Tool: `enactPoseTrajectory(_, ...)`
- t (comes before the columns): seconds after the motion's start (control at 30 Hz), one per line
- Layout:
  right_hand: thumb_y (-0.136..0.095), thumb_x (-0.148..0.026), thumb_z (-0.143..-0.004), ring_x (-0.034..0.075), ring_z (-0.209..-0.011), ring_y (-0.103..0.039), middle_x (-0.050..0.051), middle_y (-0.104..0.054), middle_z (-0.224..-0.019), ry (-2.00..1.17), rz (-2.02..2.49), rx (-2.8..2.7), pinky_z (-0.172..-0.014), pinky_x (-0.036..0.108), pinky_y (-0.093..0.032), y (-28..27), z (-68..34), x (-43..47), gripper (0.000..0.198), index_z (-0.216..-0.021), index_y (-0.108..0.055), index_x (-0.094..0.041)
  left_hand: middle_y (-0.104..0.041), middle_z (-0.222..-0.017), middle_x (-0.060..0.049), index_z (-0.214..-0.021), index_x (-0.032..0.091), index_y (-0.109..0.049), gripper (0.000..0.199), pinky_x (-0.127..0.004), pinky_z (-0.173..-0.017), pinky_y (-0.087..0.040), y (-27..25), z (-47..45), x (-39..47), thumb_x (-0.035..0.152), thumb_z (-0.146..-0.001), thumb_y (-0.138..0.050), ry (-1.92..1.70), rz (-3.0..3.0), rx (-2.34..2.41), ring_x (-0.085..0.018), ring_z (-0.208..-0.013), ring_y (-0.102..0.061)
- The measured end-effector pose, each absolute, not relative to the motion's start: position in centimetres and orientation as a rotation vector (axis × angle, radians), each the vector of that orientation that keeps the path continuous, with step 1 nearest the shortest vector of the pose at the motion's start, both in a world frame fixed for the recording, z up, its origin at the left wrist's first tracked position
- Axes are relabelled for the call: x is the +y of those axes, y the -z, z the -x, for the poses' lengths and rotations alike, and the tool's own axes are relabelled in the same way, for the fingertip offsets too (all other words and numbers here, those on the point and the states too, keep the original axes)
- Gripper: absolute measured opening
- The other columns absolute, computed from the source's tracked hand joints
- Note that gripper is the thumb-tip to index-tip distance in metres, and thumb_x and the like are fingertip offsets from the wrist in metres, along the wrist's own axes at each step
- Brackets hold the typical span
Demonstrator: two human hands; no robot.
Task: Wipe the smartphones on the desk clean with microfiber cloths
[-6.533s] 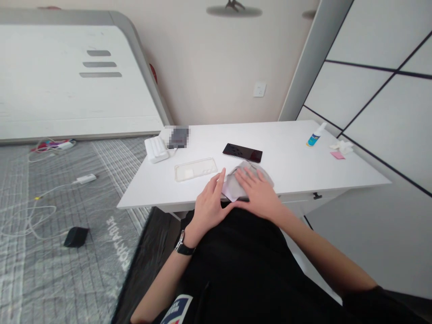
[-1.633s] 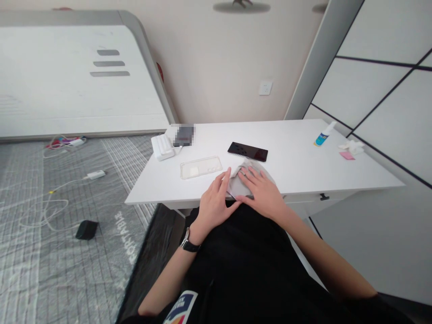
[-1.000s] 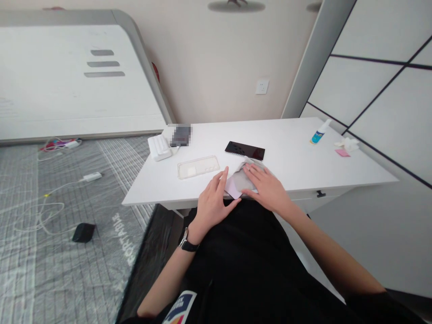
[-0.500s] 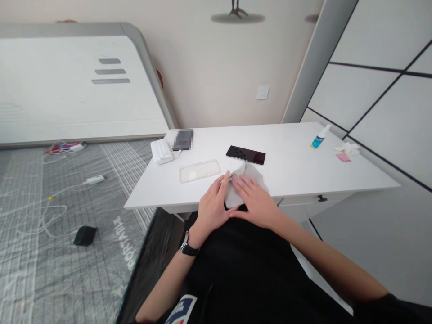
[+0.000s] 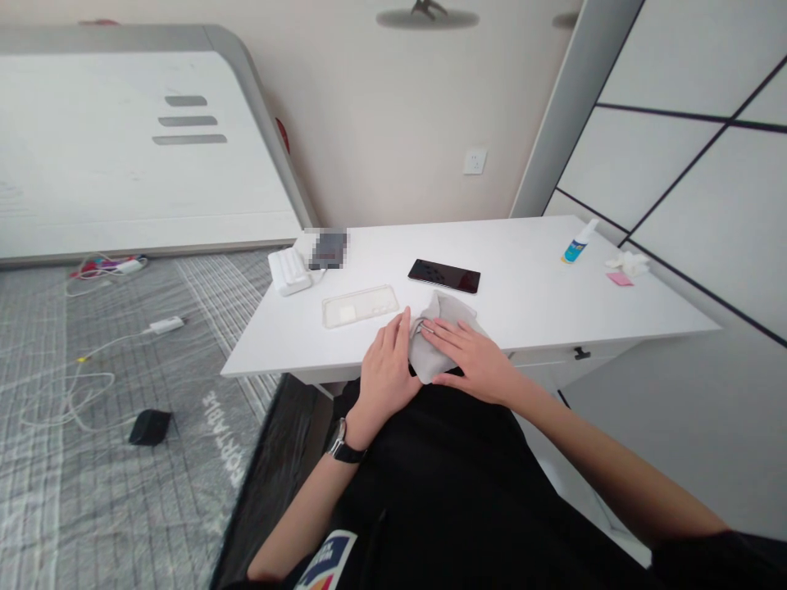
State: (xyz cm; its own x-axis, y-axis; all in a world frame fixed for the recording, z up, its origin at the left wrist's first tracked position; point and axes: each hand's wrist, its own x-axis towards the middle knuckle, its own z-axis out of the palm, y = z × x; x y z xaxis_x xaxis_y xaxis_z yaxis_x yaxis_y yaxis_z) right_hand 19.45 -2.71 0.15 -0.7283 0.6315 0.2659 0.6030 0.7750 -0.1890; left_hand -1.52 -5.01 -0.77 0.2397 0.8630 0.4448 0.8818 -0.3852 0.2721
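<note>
At the desk's [image 5: 529, 274] front edge, right hand [image 5: 480, 363], fingers extended flat, presses grey cloth [image 5: 426, 359] beside left hand [image 5: 385, 367], whose grip can't be told, likely a wiping step, next stroke seemingly calling for the left to brace steadily.

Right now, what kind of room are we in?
Probably a bedroom: there's what looks like a white headboard and a grey patterned cover on a bed, with a white desk alongside.

The grey cloth [image 5: 453, 307] hides what lies beneath it, and pixelation blurs a dark object [image 5: 329, 249].
</note>
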Motion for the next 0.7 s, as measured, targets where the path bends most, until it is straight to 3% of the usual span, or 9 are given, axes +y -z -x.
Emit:
enactPoseTrajectory(0.1, -0.038, -0.075, -0.097, 0.029, -0.155, -0.031, 0.010, -0.033, -0.166, -0.124, 0.987, -2.630, -0.126, 0.056, -0.030, -0.1, -19.7, -2.6, 0.088, -0.162, -0.030, -0.017, -0.047, -0.154, -0.020, -0.145, 0.011, -0.045, 0.074, -0.050, -0.113, -0.046, 0.8, 1.1, -5.2, 0.026, -0.078, -0.073, 0.789, 2.352, -1.768, -0.038, -0.136, -0.049)
enactPoseTrajectory(0.17, -0.038, -0.076, -0.096, 0.030, -0.155, -0.031, 0.011, -0.033, -0.166, -0.102, 0.998, -2.615, -0.125, 0.056, -0.030, 0.1, -19.6, -2.6, 0.089, -0.162, -0.030, -0.016, -0.048, -0.153, -0.019, -0.138, 0.012, -0.051, 0.065, -0.050, -0.113, -0.046, 0.7, 0.9, -5.3, 0.022, -0.078, -0.072, 0.766, 2.322, -1.793, -0.038, -0.135, -0.049)
enactPoseTrajectory(0.33, -0.039, -0.075, -0.096, 0.029, -0.155, -0.030, 0.011, -0.032, -0.167, -0.018, 1.032, -2.579, -0.126, 0.054, -0.029, 0.9, -19.2, -3.1, 0.090, -0.162, -0.029, -0.013, -0.055, -0.146, -0.016, -0.132, 0.016, -0.054, 0.056, -0.049, -0.110, -0.047, 0.6, 1.0, -5.3, 0.020, -0.079, -0.071, 0.811, 2.310, -1.784, -0.036, -0.132, -0.051)
enactPoseTrajectory(0.57, -0.038, -0.070, -0.100, 0.035, -0.154, -0.032, 0.017, -0.034, -0.165, 0.078, 1.385, -2.397, -0.122, 0.060, -0.033, 1.0, -20.7, -0.8, 0.087, -0.161, -0.031, -0.008, -0.062, -0.130, -0.015, -0.124, 0.019, -0.054, 0.053, -0.049, -0.104, -0.050, 0.5, 1.0, -4.9, 0.048, -0.086, -0.074, 0.999, 2.345, -1.724, -0.033, -0.123, -0.057)
enactPoseTrajectory(0.7, -0.040, -0.078, -0.094, 0.035, -0.155, -0.029, 0.015, -0.032, -0.167, 0.018, 1.203, -2.493, -0.125, 0.057, -0.030, 0.9, -18.8, -2.1, 0.096, -0.161, -0.030, -0.010, -0.062, -0.129, -0.015, -0.125, 0.018, -0.052, 0.051, -0.049, -0.102, -0.050, 0.7, 1.2, -4.8, 0.038, -0.084, -0.075, 0.965, 2.370, -1.733, -0.033, -0.120, -0.058)
